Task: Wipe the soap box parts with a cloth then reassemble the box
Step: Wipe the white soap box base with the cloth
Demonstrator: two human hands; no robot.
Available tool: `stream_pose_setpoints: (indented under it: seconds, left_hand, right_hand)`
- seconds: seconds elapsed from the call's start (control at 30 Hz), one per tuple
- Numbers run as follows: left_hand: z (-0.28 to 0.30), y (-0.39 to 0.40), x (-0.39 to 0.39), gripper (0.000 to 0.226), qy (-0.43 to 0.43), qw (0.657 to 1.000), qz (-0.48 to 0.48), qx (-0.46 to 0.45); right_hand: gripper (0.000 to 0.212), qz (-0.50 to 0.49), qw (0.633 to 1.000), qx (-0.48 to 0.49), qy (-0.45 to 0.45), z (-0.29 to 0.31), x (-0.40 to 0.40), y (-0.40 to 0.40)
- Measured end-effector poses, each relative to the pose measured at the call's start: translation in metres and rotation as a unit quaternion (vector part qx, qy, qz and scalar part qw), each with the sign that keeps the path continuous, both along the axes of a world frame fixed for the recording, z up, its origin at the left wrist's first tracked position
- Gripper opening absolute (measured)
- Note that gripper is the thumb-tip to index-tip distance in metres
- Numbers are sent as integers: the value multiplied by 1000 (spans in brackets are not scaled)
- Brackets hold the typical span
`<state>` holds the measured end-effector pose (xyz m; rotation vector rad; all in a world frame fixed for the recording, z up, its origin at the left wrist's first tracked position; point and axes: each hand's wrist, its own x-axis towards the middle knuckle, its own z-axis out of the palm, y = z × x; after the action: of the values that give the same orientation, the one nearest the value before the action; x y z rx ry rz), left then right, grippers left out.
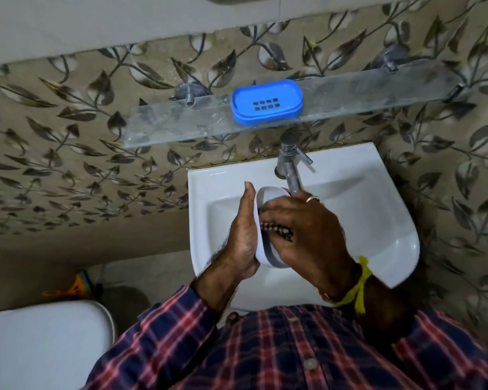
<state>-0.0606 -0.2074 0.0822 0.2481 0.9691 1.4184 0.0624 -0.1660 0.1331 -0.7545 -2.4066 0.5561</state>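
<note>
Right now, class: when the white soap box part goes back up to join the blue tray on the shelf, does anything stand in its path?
Yes. The tap stands directly above the white soap box part and just below the glass shelf edge, under the blue tray. The left hand would likely need to swing the part around it.

Blue slotted plastic soap tray, white oval plastic box shell, white ceramic basin, beige wall tiles (dark leaf-patterned), red-and-navy plaid shirt sleeve.

Leaf-pattern wall tiles, white sink, glass shelf.
</note>
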Motion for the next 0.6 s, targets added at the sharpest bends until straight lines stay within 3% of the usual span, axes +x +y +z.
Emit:
stream_pose_setpoints:
  seconds: [0.17, 0.33, 0.47, 0.6]
  left_hand:
    - [-10, 4, 0, 75, 21, 999, 7, -38]
    - [-3, 8, -14, 74, -13, 999, 17, -48]
    - [3, 17, -10, 74, 51, 996, 22, -70]
    - [5, 17, -14, 75, 35, 996, 44, -76]
  right_hand:
    - [25, -44, 999, -18, 4, -1, 0, 10]
    - [24, 54, 996, -19, -70, 1, 5, 4]
    - [26, -52, 995, -32, -77, 4, 4, 13]
    - [17, 57, 993, -17, -99, 6, 5, 4]
